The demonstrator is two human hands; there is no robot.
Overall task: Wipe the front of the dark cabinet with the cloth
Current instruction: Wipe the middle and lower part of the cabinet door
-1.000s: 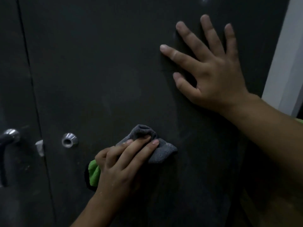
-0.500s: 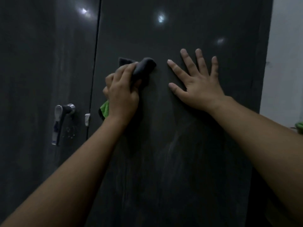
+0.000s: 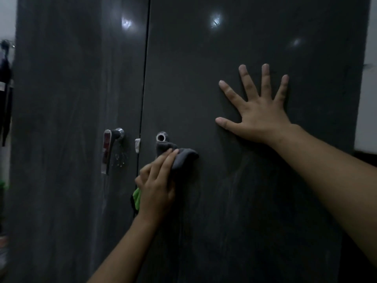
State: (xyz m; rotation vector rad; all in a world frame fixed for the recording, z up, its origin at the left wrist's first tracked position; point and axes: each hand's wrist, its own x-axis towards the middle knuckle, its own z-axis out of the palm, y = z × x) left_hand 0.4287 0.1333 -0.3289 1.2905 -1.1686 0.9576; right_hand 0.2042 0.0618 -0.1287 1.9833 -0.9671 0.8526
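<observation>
The dark cabinet [image 3: 224, 231] fills nearly the whole view, its 2 doors meeting at a thin vertical seam [image 3: 146, 78] left of centre. The left hand [image 3: 157, 186] reaches up from below and holds a bunched grey cloth [image 3: 184, 157] against the right door, fingers bent over the wad and pressing it to the panel; the thumb is hidden. A bright green part of the cloth pokes out under the heel of that hand. The top of the cloth sits just beneath a small round metal knob [image 3: 162, 137], touching or nearly touching it. The right hand [image 3: 259, 119] lies flat on the same door, higher and well to the right, all 5 fingers straight and spread, holding nothing. On the left door a chrome lever handle [image 3: 107, 152] hangs downward, and a small white catch [image 3: 137, 145] sits at the seam between handle and knob. 3 pale light reflections [image 3: 215, 21] gleam near the top. A pale wall [image 3: 367, 103] shows past the cabinet's right edge.
</observation>
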